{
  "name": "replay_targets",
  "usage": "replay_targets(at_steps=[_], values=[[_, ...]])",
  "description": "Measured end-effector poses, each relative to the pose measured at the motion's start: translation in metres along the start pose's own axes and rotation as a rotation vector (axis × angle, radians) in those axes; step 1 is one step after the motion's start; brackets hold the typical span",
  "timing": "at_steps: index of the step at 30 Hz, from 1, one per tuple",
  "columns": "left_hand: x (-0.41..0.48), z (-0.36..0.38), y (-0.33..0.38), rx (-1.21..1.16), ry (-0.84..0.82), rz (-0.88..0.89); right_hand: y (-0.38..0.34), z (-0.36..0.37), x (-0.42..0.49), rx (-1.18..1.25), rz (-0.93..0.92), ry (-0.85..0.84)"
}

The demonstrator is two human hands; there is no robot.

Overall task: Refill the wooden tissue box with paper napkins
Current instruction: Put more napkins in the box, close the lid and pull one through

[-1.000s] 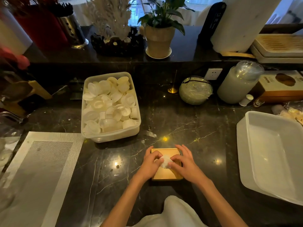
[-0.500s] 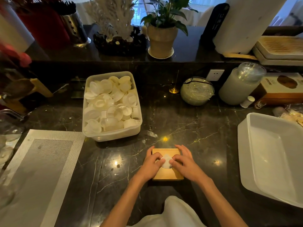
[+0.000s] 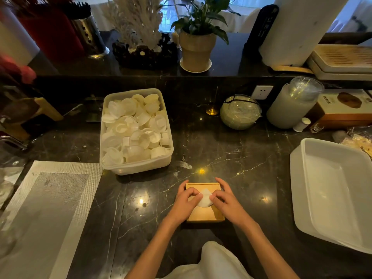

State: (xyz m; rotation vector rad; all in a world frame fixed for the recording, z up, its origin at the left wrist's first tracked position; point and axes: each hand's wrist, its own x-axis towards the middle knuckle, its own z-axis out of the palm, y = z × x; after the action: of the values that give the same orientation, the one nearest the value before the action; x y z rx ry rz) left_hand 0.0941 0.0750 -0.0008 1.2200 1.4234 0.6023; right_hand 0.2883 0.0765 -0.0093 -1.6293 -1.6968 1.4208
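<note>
The left hand (image 3: 184,204) and right hand (image 3: 228,204) cover much of the top of the wooden tissue box (image 3: 203,215), and the napkin (image 3: 205,199) they pinch hides its opening. The white tray (image 3: 298,178) on the right runs off the edge, as does the near-left placemat (image 3: 50,208). The print on the far-right carton (image 3: 340,109) is too small to read.

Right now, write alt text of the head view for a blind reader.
A left hand and right hand pinch a white napkin at the top of a wooden tissue box on a dark marble counter. A tub of white plastic pieces stands beyond.
</note>
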Motion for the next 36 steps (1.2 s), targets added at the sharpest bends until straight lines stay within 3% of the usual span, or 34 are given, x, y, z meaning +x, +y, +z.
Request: replay_targets(at_steps=[12,24,36], values=[[0.000,0.001,0.003,-0.039,0.014,-0.034,0.003,0.004,-0.001,0.053,-0.009,0.024],[0.002,0.001,-0.003,-0.047,-0.008,-0.024,-0.008,-0.015,0.020,-0.388,-0.094,-0.173],[0.002,0.002,-0.004,-0.040,-0.002,-0.020,-0.001,-0.010,0.012,-0.233,-0.088,-0.134]])
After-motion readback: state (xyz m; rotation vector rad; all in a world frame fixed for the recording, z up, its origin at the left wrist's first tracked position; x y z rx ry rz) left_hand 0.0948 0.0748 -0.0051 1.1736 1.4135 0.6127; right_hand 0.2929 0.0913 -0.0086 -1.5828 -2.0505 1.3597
